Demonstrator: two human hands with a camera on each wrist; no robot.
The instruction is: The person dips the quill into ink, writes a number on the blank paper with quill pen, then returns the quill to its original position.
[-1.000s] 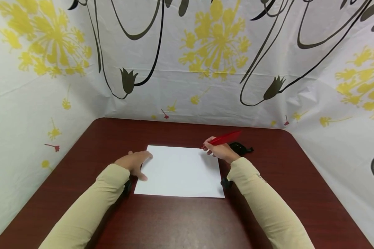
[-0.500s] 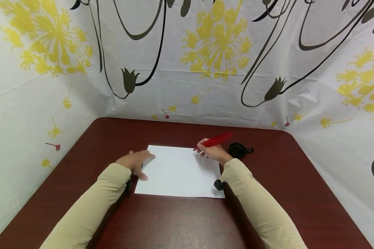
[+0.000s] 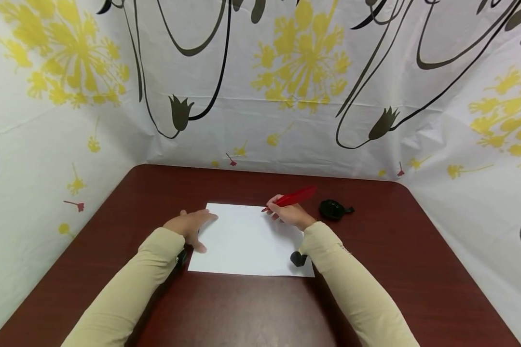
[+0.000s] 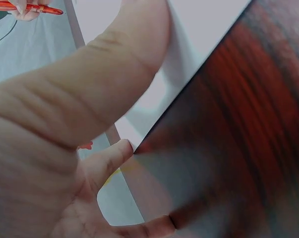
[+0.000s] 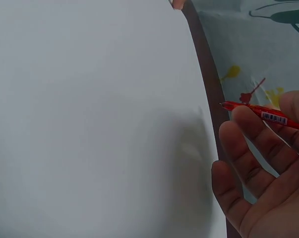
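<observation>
A blank white sheet of paper (image 3: 243, 243) lies on the dark red-brown table. On its left edge rests my left hand (image 3: 190, 226), thumb and fingers spread apart. My right hand (image 3: 292, 216) pinches a red feather pen (image 3: 298, 195) over the far right part of the sheet. The feather slants up to the right, and the tip points left. In the right wrist view the pen (image 5: 273, 116) shows a barcode label, and its tip appears apart from the paper. The left wrist view has the thumb (image 4: 124, 54) large and close, over the paper's edge.
A dark, rounded object (image 3: 332, 209) with a small protruding end sits on the table (image 3: 234, 308) right of the paper. Black wrist gear (image 3: 298, 259) hangs below the right cuff. A white cloth (image 3: 260, 130) with yellow flowers and dark stems surrounds the table's back and sides.
My right hand has moved left with the feather pen, further over the paper, and the dark object beside it is now fully uncovered. My left hand stays at the sheet's left edge.
</observation>
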